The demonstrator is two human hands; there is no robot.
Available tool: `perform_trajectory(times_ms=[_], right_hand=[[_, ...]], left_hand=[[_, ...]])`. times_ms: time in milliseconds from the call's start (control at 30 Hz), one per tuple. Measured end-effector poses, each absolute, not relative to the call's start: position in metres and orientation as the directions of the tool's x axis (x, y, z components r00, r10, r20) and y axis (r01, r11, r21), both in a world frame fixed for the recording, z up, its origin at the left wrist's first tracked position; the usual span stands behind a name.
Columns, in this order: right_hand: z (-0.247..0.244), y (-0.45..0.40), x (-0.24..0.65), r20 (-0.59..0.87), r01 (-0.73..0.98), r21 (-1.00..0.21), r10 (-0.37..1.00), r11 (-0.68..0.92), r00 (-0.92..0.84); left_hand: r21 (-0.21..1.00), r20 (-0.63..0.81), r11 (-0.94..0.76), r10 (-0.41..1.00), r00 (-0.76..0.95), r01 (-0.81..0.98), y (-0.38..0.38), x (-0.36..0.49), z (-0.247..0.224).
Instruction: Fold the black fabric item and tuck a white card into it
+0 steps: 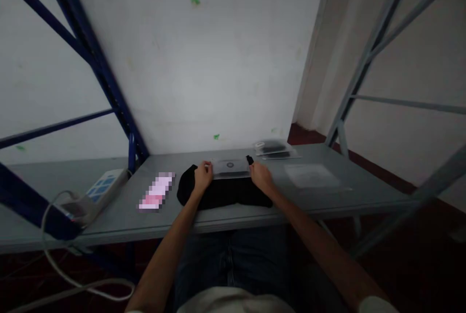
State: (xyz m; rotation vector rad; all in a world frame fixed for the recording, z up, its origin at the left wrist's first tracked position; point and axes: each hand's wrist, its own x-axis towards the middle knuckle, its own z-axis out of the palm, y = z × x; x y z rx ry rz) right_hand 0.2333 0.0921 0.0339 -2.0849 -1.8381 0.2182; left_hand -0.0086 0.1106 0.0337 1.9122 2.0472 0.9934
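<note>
A white paper band or card with a round dark mark [230,165] lies across the upper part of a folded black cloth item [227,193], possibly a garment, on the grey shelf. My left hand [203,175] is closed at the left end of the white band, over the black cloth. At the band's right end, my right hand [259,174] is closed too, with a small black piece [249,159] showing just above its fingers. Whether the fingers pinch the cloth along with the band cannot be seen.
Flat packets with dark contents in clear bags [274,148] lie at the back right. A clear plastic bag [311,176] rests to the right. On the left are a blurred pink phone-like screen [157,191] and a power strip [105,189] with a white cable. Blue metal posts [105,82] frame the shelf.
</note>
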Motion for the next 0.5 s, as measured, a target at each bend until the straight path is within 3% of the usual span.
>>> perform_trajectory(times_ms=[200,500], right_hand=[[0.027,0.101,0.231,0.150,0.929,-0.354,0.973,-0.112,0.174],[0.034,0.102,0.236,0.281,0.928,-0.372,0.956,0.023,0.089]], left_hand=[[0.561,0.297,-0.012,0.936,-0.188,0.828,0.117,-0.007,0.025],[0.484,0.330,-0.041,0.934,-0.139,0.874,0.105,-0.003,0.040]])
